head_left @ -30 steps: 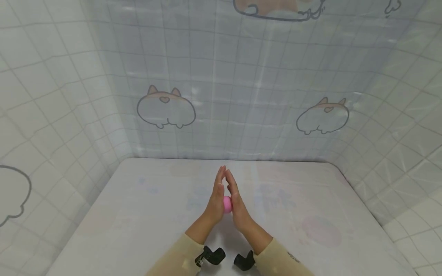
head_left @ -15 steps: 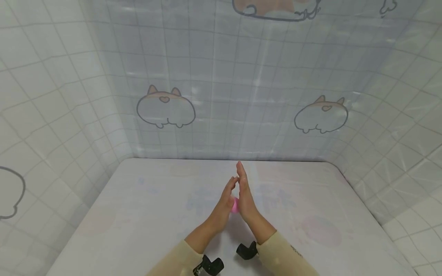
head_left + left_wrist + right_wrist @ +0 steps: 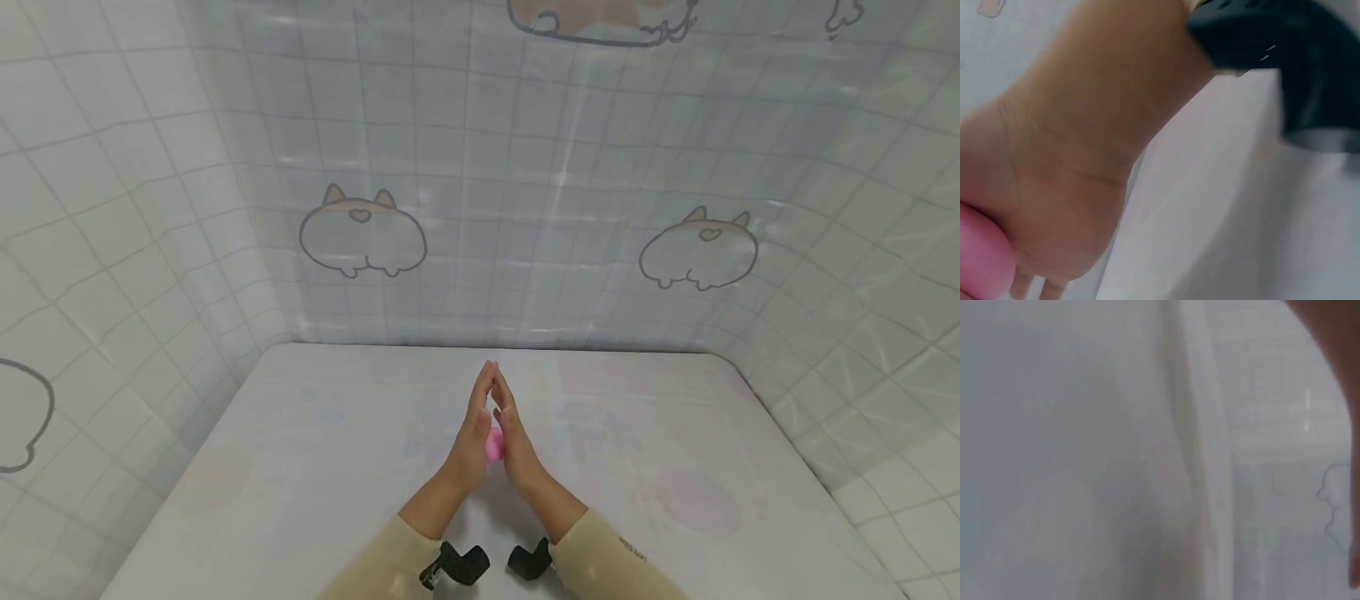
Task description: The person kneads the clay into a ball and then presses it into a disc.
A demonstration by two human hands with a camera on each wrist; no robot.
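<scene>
A smooth pink ball (image 3: pixel 494 445), its material hard to tell, sits between my two palms above the middle of the table. My left hand (image 3: pixel 471 448) presses on it from the left with straight fingers. From the other side my right hand (image 3: pixel 519 450) presses with its fingers straight too, and the fingertips of both hands meet at the top. The left wrist view has part of the ball (image 3: pixel 984 257) against the palm of the left hand (image 3: pixel 1063 206). Only a dark edge of the right hand (image 3: pixel 1342 356) shows in the right wrist view, without the ball.
A white table (image 3: pixel 300 467) with faint prints lies under my hands. Behind and beside it hang pale grid-patterned sheets (image 3: pixel 480 250) with cartoon corgi drawings. Black wrist camera mounts (image 3: pixel 465 565) stick out inward from both beige sleeves (image 3: pixel 386 567).
Half a second ago the right hand was slid forward past the left, both shifted right. Now the hands have slid back level, the ball between them moving left again.
</scene>
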